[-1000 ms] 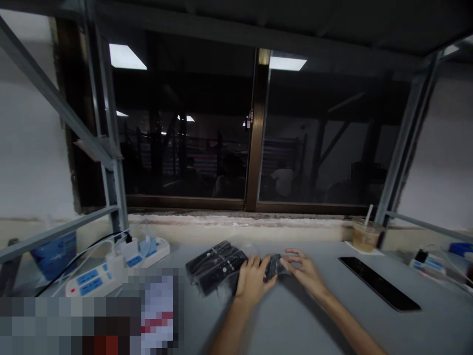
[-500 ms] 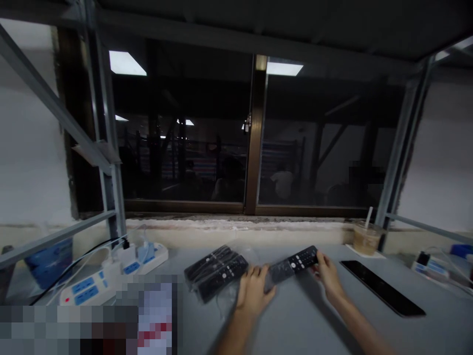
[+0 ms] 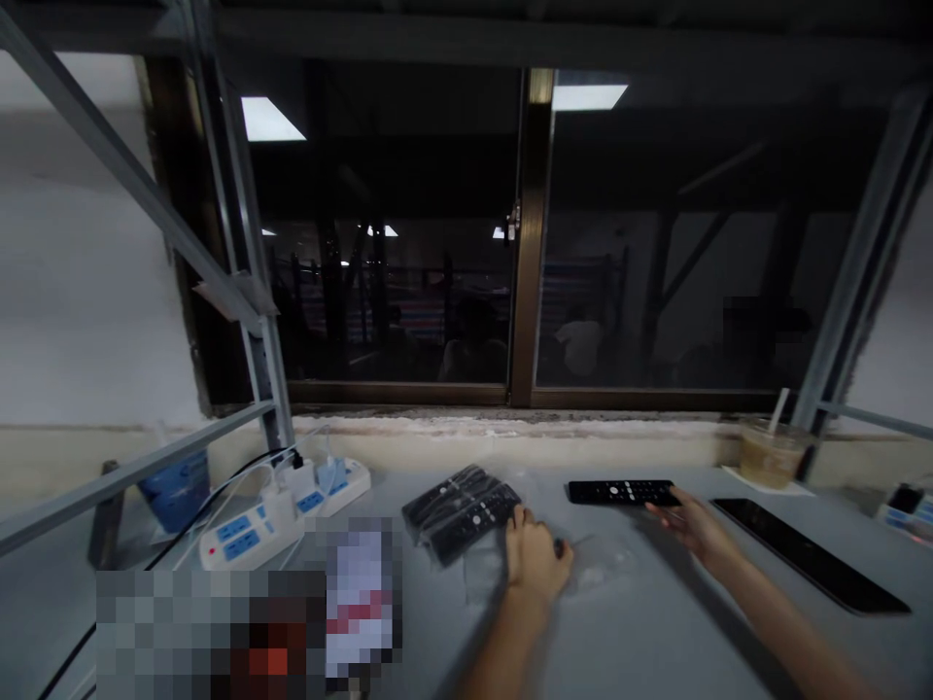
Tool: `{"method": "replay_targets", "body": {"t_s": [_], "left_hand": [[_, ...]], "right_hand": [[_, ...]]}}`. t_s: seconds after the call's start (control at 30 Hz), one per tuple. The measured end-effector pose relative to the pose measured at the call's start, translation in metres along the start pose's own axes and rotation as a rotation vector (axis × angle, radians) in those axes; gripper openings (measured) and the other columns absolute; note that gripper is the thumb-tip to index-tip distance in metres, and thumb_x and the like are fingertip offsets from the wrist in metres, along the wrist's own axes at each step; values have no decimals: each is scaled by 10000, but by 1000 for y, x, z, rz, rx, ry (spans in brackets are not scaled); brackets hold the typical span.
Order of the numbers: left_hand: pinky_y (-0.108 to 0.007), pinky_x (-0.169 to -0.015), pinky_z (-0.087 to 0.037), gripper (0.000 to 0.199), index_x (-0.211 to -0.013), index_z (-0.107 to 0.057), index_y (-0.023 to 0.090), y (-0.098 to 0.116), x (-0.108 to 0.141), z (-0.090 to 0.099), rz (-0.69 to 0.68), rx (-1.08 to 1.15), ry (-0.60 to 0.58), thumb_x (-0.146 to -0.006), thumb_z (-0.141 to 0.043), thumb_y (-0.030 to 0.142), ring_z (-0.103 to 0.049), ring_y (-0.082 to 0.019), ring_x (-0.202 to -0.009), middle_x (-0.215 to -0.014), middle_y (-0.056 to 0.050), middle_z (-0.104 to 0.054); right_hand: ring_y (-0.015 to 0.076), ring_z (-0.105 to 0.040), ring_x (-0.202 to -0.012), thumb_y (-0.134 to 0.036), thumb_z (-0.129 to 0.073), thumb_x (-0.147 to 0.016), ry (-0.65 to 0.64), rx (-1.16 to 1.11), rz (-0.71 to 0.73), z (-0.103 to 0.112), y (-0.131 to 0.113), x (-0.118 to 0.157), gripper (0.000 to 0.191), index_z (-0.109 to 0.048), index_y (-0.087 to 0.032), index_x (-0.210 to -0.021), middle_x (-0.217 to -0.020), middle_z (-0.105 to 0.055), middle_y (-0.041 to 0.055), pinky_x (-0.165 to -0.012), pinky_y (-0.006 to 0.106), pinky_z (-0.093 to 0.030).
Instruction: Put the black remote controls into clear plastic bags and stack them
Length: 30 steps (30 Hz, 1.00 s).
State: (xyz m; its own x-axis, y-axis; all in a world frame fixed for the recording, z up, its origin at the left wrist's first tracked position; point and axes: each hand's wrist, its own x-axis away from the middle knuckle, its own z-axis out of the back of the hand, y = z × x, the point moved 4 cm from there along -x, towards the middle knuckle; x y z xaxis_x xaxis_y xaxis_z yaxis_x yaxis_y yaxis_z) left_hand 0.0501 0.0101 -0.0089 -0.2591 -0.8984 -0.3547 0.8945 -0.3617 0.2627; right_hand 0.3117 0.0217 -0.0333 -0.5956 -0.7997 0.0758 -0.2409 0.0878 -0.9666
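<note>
Left hand is gripping a crumpled clear plastic sleeve; right hand is pinching a slim black plastic remote.
2 black film-wrapped remotes are lying just left of the left hand, which is resting nearly closed; an unclear dark tip is showing by its thumb. The slim remote is stretching beyond and right of it, long axis running side to side, free end pointing left; the right hand, nearer, is holding its right end.
</note>
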Motion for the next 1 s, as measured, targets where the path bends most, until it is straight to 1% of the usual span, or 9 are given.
{"method": "replay_targets", "body": {"t_s": [0.2,0.3,0.47,0.57,0.67,0.73,0.83,0.93,1.0], "left_hand": [[-407,-930,-357,312,-912,-649,149,-9,-5,7,54,19,53,-763,-440,327,-475,-267,-1066,-1043,-117,-603],[-412,-947,-334,368,-1049,-595,139,-18,-7,14,109,-39,131,-786,-407,314,-450,-269,-1104,-1152,-123,-551],[-409,-993,-281,518,-1242,-462,94,-34,-5,8,216,-166,226,-761,-430,280,-325,-297,-1239,-1309,-155,-435],[-436,-995,-272,556,-1268,-433,66,-36,-4,-1,215,-204,243,-750,-438,269,-292,-320,-1260,-1321,-175,-419],[-437,-987,-283,508,-1237,-473,71,-32,-4,-5,192,-223,203,-763,-428,247,-357,-315,-1221,-1291,-177,-454],[-423,-972,-305,466,-1208,-506,90,-29,-5,-3,170,-220,150,-769,-435,228,-416,-299,-1172,-1262,-170,-485],[-407,-961,-316,435,-1191,-516,114,-26,-6,2,137,-193,105,-775,-449,222,-438,-280,-1139,-1241,-155,-501],[-397,-960,-305,436,-1186,-512,136,-26,-7,8,129,-156,105,-778,-476,283,-426,-274,-1135,-1220,-140,-504],[-387,-952,-301,445,-1179,-511,149,-28,-8,12,126,-138,110,-768,-500,322,-424,-271,-1120,-1190,-126,-513]], "right_hand": [[156,-619,-567,-206,-547,-678,-2,6,-196,-9,-1,8,66,-526,-216,-739,-639,-629,41,-493,239,-482],[168,-637,-619,-203,-549,-673,11,22,-177,-9,0,6,36,-524,-210,-698,-658,-633,44,-521,249,-499],[210,-650,-785,-271,-550,-664,-34,118,-36,-13,0,11,72,-538,-218,-711,-820,-649,72,-603,289,-531],[234,-632,-840,-301,-579,-619,18,185,62,-16,-11,23,267,-557,-226,-874,-788,-643,68,-549,278,-518],[237,-620,-758,-334,-575,-596,62,313,240,-21,-27,34,473,-557,-198,-1048,-667,-624,47,-471,264,-457],[217,-602,-663,-372,-547,-611,3,392,359,-28,-33,39,455,-598,-177,-1018,-619,-612,37,-453,259,-416],[176,-546,-537,-405,-510,-642,-122,482,429,-38,-30,42,359,-653,-161,-863,-563,-591,27,-452,261,-381],[145,-516,-516,-392,-512,-660,-229,538,516,-47,-24,46,285,-661,-166,-749,-668,-642,46,-508,270,-396],[134,-519,-540,-373,-528,-668,-309,580,594,-54,-22,53,257,-662,-176,-767,-766,-661,46,-539,264,-402]]}}
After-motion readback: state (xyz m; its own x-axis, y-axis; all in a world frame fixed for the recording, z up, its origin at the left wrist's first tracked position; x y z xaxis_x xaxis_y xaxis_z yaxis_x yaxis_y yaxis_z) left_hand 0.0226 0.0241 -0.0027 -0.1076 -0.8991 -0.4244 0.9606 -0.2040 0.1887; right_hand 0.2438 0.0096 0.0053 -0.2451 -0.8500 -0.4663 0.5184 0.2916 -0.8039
